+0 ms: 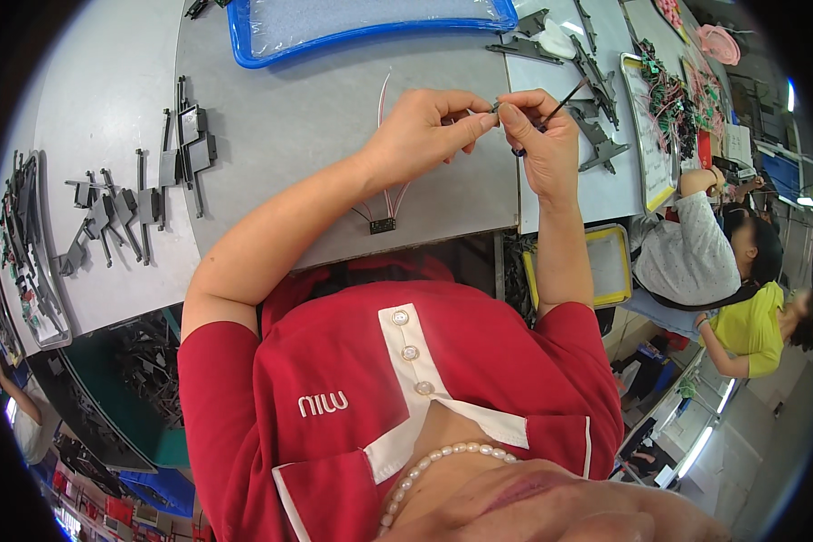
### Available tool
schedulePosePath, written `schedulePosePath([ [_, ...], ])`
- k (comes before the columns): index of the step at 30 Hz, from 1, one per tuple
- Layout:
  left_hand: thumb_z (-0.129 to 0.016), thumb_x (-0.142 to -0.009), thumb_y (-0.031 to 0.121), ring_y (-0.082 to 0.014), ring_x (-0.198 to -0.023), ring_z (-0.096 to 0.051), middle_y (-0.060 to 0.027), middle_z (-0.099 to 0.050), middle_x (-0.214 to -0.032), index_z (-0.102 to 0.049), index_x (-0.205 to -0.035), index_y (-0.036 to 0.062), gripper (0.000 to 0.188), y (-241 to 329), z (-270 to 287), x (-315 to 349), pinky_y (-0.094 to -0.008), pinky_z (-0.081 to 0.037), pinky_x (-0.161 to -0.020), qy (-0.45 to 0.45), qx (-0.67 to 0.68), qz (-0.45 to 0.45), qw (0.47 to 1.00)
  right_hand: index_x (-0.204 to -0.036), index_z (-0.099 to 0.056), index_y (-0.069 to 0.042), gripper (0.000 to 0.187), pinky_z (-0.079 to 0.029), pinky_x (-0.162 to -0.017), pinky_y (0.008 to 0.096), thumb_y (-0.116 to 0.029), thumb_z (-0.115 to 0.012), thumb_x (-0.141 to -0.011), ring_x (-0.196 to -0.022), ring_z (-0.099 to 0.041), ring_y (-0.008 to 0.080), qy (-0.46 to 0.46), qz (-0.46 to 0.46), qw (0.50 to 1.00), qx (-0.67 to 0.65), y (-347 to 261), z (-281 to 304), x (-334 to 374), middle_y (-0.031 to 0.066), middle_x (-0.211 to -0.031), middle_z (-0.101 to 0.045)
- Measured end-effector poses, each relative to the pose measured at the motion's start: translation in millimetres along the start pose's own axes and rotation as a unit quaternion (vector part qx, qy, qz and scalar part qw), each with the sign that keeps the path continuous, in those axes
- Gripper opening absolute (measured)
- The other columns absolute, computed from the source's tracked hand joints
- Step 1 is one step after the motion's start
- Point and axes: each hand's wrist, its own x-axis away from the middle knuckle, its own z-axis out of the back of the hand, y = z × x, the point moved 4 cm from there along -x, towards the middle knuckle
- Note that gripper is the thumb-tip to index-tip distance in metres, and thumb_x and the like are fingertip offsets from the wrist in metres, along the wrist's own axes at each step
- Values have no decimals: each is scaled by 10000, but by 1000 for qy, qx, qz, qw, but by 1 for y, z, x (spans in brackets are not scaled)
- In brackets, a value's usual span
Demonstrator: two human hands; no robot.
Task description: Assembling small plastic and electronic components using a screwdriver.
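Note:
My left hand and my right hand meet above the grey table, fingertips pinched close together. Between them is a small dark piece, too small to name. A thin dark rod-like tool sticks out of my right hand toward the upper right; its other end is hidden by the fingers. Under my left hand run thin red and white wires. They reach down to a small black circuit board near the table's front edge.
A blue tray lined with clear plastic stands at the far side. Black plastic parts lie at left and right. A tray of wired boards is farther right. A yellow-rimmed bin sits below the table edge. Co-workers sit at right.

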Motion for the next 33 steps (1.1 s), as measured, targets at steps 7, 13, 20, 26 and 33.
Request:
schedulePosePath([
  [7,-583,-890,256,-42,-565,-464,8,-566,-658,-659,-1021,27,275,5,1,3,-197,-375,-493,26,-115,-70,991,-835,-622,-43,146,-288,-481,167,-170,-689,-809,-524,-375,19,-23,-57,997,-39,-1,-5,1,-20,-687,-593],
  [13,-591,-884,235,-42,-568,-467,4,-574,-659,-656,-1021,11,270,4,2,4,-198,-372,-488,51,-61,-76,994,-804,-584,-57,100,-293,-492,170,-130,-642,-839,-583,-396,21,-60,-110,954,-274,9,-14,-1,-17,-735,-555],
  [20,-576,-895,193,-51,-603,-496,-1,-593,-710,-638,-1044,7,246,14,6,2,-197,-405,-515,32,-86,-135,987,-1058,-601,-10,321,-308,-538,185,-285,-482,-942,-633,-400,51,-103,4,991,-87,-24,-6,10,-27,-802,-520],
  [26,-579,-893,146,-65,-630,-518,-15,-606,-764,-629,-1035,6,206,21,4,4,-210,-438,-549,24,-83,-226,970,-1193,-585,-69,294,-407,-601,239,-144,-487,-926,-646,-493,100,-101,119,964,214,-49,-3,26,16,-733,-555],
  [33,-607,-853,95,-140,-633,-566,-69,-627,-761,-644,-993,16,165,32,0,9,-253,-445,-563,0,-152,-269,951,-1165,-616,-111,304,-458,-652,230,-59,-521,-880,-663,-543,104,-105,121,958,236,-55,2,29,39,-754,-621],
])
